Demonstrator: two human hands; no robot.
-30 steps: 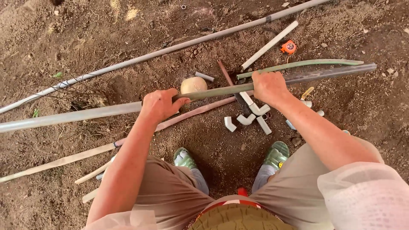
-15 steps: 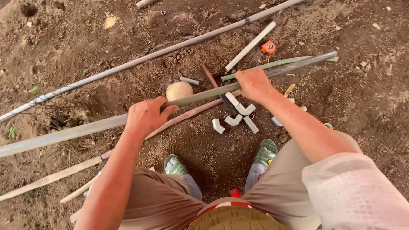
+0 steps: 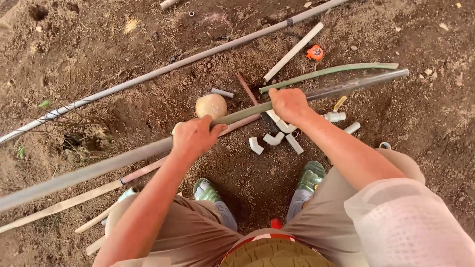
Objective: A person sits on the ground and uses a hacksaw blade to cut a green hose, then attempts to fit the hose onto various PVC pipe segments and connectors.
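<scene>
Both hands stay clamped on the grey pipe: the left hand near its middle, the right hand further along. Since a second ago the grip is unchanged; only the view shifts. The pipe crosses over elbow fittings, a round stone and dirt.

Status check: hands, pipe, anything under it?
Left hand and right hand both gripping the grey pipe, held level above the dirt. Round stone and white fittings lie just under it.
</scene>
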